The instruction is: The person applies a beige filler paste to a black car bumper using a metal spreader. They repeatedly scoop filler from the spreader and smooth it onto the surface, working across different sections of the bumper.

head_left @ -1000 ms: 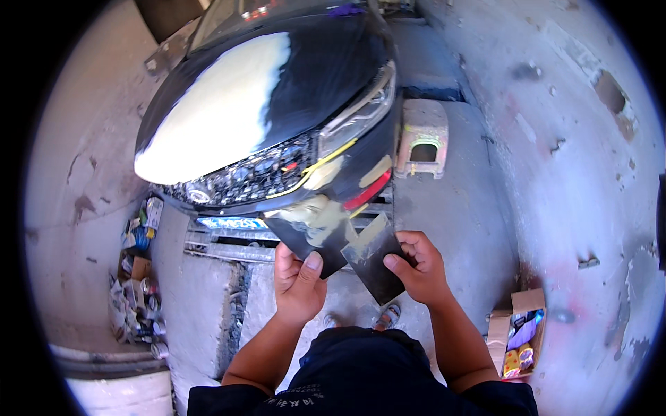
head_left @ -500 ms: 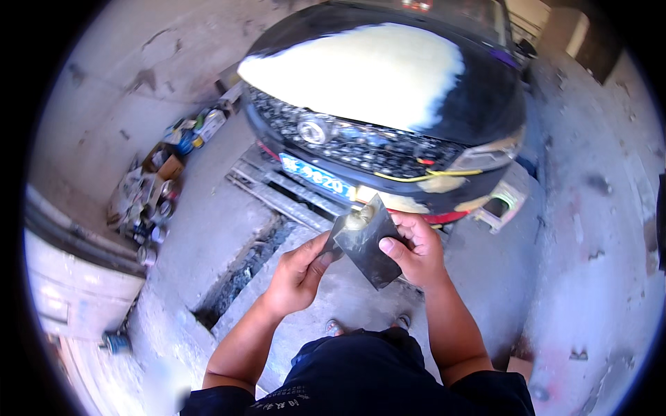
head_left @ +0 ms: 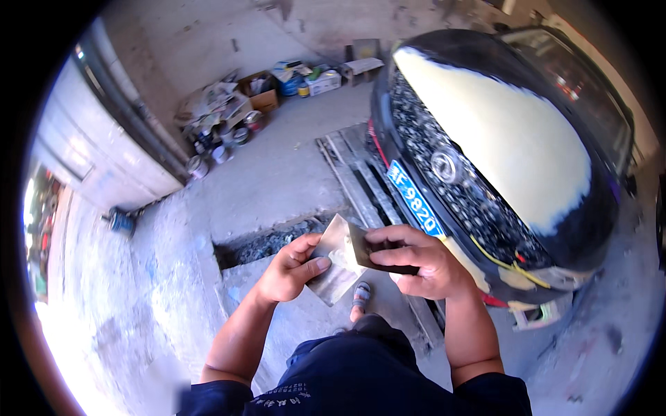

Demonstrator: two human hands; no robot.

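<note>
A flat, square putty spreader (head_left: 326,283), smeared with pale paste, is pinched along its left edge by my left hand (head_left: 286,270). My right hand (head_left: 431,263) grips a second, darker putty spreader (head_left: 360,248), thumb below and fingers above. The two blades meet at an angle in front of me, and a little pale paste lies where they touch. Beyond them, at the right, stands a black car (head_left: 485,59) whose bonnet bears a large cream-coloured patch (head_left: 506,132).
Wooden slats (head_left: 347,173) lie beside the car's front, near a long floor trench (head_left: 270,244) with rubble. Against the back wall are a cardboard box (head_left: 263,100), cans and litter. A dark blue bucket (head_left: 121,222) stands by the white door panel (head_left: 104,132).
My view has turned left, so the car sits farther right. The right spreader has tilted edge-on, and the left one now shows its paste-smeared face.
</note>
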